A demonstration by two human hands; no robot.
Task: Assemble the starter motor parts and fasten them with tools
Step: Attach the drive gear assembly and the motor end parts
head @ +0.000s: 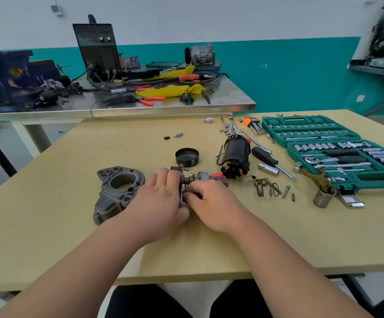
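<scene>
Both hands meet at the middle of the tan table over a small starter sub-assembly, a metal plate with a pinion gear and shaft. My left hand grips the plate from the left. My right hand pinches the plate's lower edge from the right. A red-handled tool lies just behind my right hand. The grey cast housing rests to the left, partly under my left wrist. Behind stand a black end cap and the black motor body.
A green socket set case lies open at the right, with loose sockets, a screwdriver, springs and bolts around it. Hex keys lie further back. A steel bench with a welder stands behind.
</scene>
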